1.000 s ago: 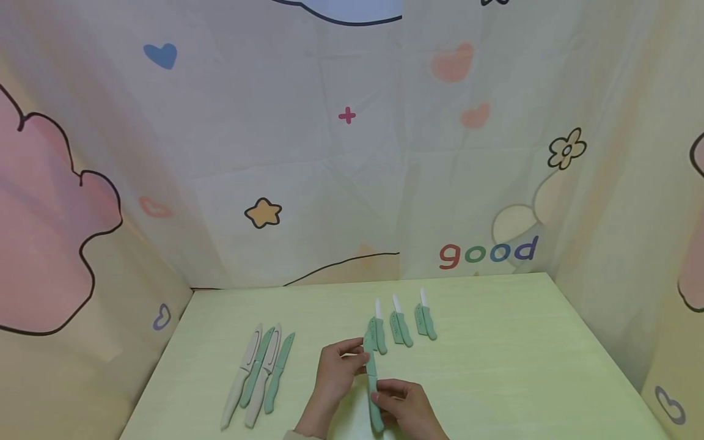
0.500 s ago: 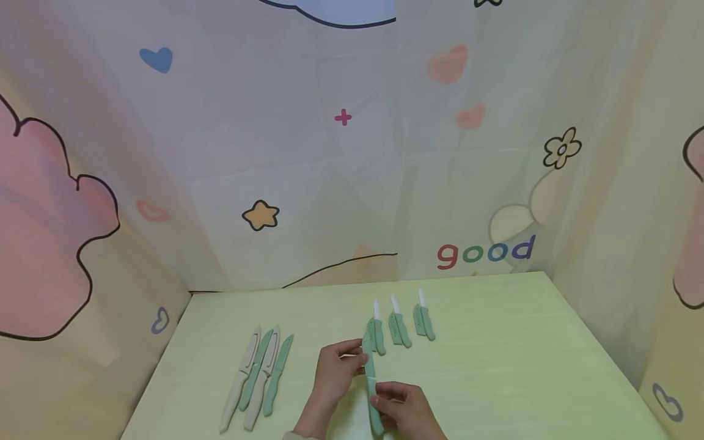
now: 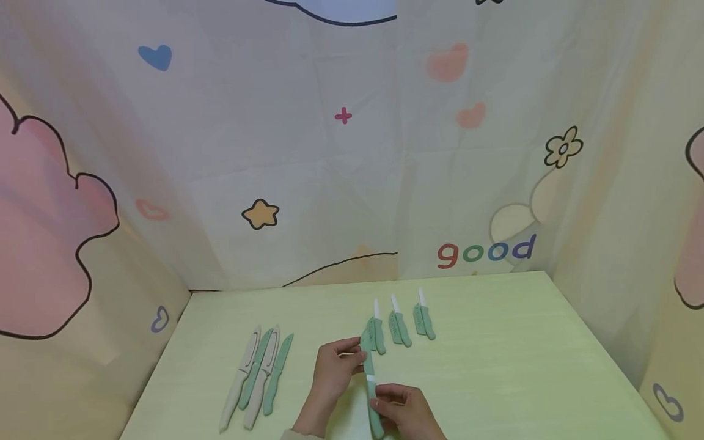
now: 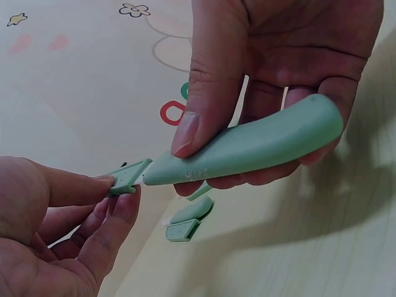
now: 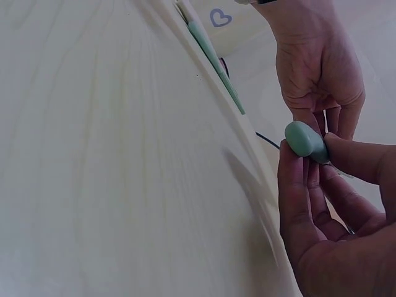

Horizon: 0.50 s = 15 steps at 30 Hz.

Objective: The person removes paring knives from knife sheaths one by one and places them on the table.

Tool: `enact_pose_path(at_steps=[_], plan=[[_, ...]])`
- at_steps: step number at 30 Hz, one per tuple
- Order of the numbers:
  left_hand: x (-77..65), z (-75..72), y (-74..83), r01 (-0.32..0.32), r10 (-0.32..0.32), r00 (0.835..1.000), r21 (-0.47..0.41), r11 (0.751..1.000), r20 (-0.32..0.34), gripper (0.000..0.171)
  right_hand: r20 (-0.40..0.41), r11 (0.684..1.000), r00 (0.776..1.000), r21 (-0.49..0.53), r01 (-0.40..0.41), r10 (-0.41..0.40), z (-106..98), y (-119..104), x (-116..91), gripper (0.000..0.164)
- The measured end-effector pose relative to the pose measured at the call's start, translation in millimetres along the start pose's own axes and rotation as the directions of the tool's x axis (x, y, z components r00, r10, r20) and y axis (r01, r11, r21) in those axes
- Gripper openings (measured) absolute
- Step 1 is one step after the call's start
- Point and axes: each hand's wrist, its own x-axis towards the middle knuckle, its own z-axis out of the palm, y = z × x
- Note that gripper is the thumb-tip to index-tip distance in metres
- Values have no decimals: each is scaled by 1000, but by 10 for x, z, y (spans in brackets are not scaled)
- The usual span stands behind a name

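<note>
My left hand pinches the green sheath of a paring knife between thumb and fingers. Round the green knife handle curl the thumb and fingers of my right hand. Between sheath and handle a short strip of white blade is bare. The left wrist view shows the handle close up, its narrow end beside the sheath. From the right wrist, the rounded butt of the handle faces the camera. Both hands hold the knife above the table.
Three small green knives with white blades bared, a sheath beside each, lie beyond my hands; one is the rightmost knife. To the left lie two beige knives and two green knives. A printed curtain rises behind the table.
A white strip of blade has appeared between sheath and handle. The right hand has drawn slightly toward the body with the handle, while the left stays nearly in place.
</note>
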Motion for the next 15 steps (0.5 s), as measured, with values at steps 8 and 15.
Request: enact_pose_path(at_steps=[8,15], plan=[[-154,10,278,0,0,1000,4,1000,5,35,9,1000,1000,-3,-2,2,-6,10,-14,40],[-185,14,342,-15,15,1000,-7,1000,6,35,10,1000,1000,-14,-20,21,-16,14,-29,40]])
